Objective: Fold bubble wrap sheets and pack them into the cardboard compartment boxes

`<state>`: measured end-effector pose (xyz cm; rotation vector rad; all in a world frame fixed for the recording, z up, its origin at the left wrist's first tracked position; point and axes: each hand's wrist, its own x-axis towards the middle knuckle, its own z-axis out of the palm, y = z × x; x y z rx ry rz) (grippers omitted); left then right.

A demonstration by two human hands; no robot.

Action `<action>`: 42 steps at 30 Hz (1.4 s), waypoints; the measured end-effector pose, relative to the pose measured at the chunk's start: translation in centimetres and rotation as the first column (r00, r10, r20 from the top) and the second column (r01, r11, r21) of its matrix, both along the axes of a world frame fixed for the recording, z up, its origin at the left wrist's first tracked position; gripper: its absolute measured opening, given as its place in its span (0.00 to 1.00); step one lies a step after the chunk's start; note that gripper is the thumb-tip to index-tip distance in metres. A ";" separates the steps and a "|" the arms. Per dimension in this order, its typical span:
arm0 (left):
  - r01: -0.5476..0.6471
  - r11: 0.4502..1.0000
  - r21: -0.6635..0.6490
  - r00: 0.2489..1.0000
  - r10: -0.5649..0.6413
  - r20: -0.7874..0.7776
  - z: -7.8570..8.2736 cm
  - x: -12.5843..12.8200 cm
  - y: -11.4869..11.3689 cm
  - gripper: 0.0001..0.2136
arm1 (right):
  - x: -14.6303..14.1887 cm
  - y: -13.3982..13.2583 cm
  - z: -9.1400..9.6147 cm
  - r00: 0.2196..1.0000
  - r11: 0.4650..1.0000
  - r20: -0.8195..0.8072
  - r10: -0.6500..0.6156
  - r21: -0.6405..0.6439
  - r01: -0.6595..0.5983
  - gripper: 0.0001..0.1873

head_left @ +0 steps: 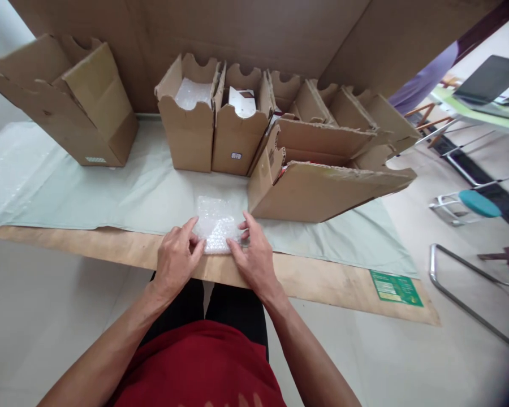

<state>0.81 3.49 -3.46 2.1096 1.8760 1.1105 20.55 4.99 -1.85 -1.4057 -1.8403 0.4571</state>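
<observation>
A clear bubble wrap pouch (217, 225) lies flat near the table's front edge, between my two hands. At its left side, my left hand (177, 251) grips the edge, its thumb over the near corner and the other fingers curled. My right hand (254, 252) has hold of the opposite side, with its thumb on the near right corner and its fingertips along the edge. Whether anything is inside the pouch, I cannot tell.
Just beyond my right hand, a low cardboard box (331, 189) stands angled. Behind it are several upright cardboard bins; one holds bubble wrap (193, 93), another white cards (242, 102). A taller carton (85, 107) and plastic sheeting (17, 164) are at left, a teal stool (479, 203) at right.
</observation>
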 end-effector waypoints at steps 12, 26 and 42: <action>0.179 0.976 0.127 0.979 -0.164 -0.122 1.4 -0.6 -1.2 0.21 | 1.0 0.3 0.4 0.854 0.908 0.376 0.360 0.067 -0.413 0.13; 0.126 0.939 -0.320 0.944 -0.014 0.330 2.6 -1.1 0.0 0.12 | 0.4 1.6 2.2 0.987 0.981 0.021 0.160 -0.112 -0.157 0.12; 0.065 0.966 -0.249 0.802 0.099 0.590 2.4 -0.8 -1.4 0.23 | -0.8 2.7 2.6 0.950 0.904 -0.139 0.281 -0.295 -0.311 0.04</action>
